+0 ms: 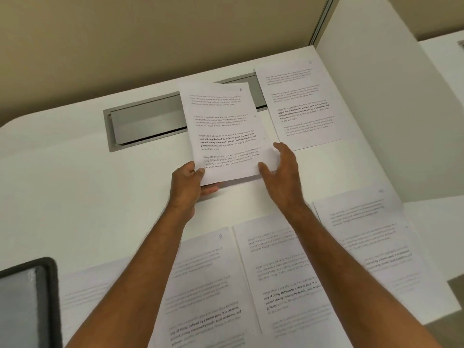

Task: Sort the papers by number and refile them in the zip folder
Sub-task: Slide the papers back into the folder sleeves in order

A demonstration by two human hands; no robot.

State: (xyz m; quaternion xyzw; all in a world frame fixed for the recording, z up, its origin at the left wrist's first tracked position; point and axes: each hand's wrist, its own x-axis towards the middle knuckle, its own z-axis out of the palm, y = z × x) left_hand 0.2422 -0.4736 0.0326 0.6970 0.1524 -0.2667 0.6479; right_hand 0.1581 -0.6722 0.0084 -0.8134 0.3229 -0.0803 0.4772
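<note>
**Held stack could fan out or fall out of order**

The left hand pinches the lower left corner of a small stack of white printed sheets with a handwritten 5 on top, thumb on the face and fingers underneath. The right hand has its fingers spread and relaxed against the stack's lower right edge, gripping nothing. The stack is lifted above the white desk, partly over the grey metal cable slot.

A one-corner pinch is probably weak: sheets could slip, fan, or slide into the slot. The top sheet's far corner already curls.

Loose sheets lie apart: one marked 6 at the far right, one marked 8 nearest, an unreadable one and one marked 10. A forearm sweeping over them could shift them and muddle the sequence. The black-framed zip folder, apparently, sits at the lower left.
</note>
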